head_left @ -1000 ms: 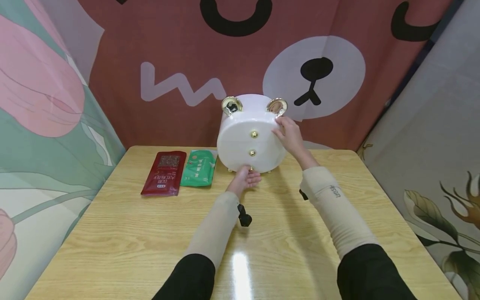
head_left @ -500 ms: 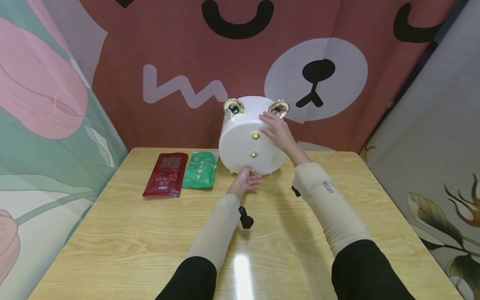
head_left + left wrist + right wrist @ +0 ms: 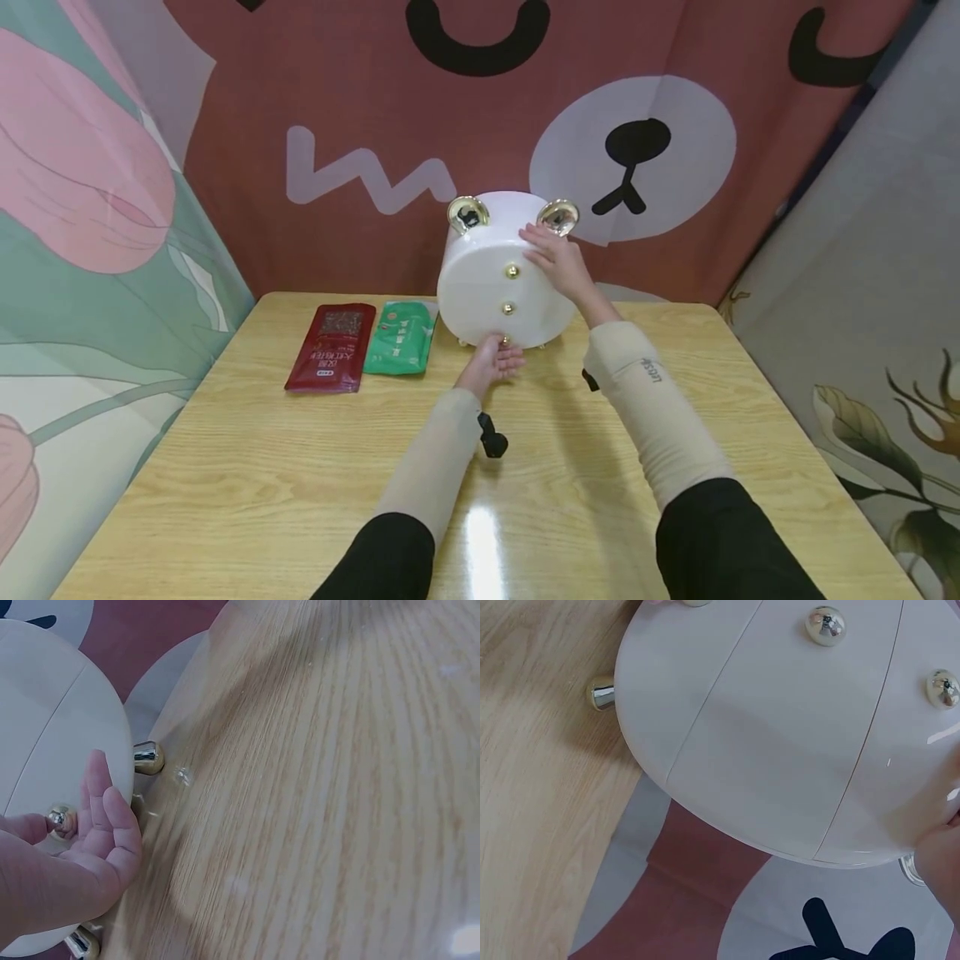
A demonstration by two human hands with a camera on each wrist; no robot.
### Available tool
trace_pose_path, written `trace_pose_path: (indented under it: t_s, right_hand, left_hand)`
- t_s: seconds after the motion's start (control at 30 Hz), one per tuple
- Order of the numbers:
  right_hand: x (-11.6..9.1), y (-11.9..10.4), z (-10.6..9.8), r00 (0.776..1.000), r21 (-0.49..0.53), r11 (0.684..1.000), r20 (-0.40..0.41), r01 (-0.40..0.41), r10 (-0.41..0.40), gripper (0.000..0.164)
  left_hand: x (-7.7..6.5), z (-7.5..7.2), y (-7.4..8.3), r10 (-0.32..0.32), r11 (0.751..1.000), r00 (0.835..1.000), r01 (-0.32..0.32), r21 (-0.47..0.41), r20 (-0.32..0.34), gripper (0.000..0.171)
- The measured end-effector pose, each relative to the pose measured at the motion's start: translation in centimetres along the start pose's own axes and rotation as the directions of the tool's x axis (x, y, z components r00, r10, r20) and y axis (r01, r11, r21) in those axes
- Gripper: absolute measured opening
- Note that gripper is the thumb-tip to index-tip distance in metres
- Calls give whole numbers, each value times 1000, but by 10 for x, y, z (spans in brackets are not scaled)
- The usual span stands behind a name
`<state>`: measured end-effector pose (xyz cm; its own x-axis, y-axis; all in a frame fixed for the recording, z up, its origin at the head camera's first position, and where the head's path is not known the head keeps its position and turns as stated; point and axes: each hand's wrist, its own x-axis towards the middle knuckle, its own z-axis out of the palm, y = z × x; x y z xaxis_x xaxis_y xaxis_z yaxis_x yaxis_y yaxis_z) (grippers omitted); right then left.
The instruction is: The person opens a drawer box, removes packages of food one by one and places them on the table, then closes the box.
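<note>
A white rounded box with three drawers, gold knobs, gold ears and small gold feet stands at the back of the table. My left hand is at the bottom front of it, palm up. In the left wrist view, the thumb and index finger pinch the lowest gold knob, while the other fingers extend beside it. The right hand rests on the box's upper right edge, its fingers laid over the top near the right gold ear. Seam lines between the drawers show in the right wrist view, with two upper knobs uncovered.
Left of the box, a dark red pouch and a green pouch lie side by side on the wooden table. A brown curtain with a cartoon bear print hangs right behind the box.
My right hand has shifted left from the box's right side onto its top front edge. The left hand has stayed at the lowest knob, and the drawers look the same.
</note>
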<state>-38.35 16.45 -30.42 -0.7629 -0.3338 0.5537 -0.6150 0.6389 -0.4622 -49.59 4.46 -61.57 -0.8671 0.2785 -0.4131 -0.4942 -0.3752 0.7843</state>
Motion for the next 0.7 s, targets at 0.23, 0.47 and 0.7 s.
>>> trace_pose_path:
  t_s: [0.23, 0.47, 0.7]
  right_hand:
    - [0, 0, 0, 1000, 49, 998, -15, -25, 25, 35]
    - [1, -5, 0, 999, 48, 998, -10, -47, 48, 35]
    - [1, -5, 0, 998, 34, 998, -20, -58, 58, 35]
  left_hand:
    - [-101, 35, 30, 41, 999, 999, -41, 31, -24, 34]
    - [-78, 25, 21, 54, 998, 998, -53, 18, -32, 32]
    - [-121, 42, 34, 50, 999, 997, -49, 13, -53, 35]
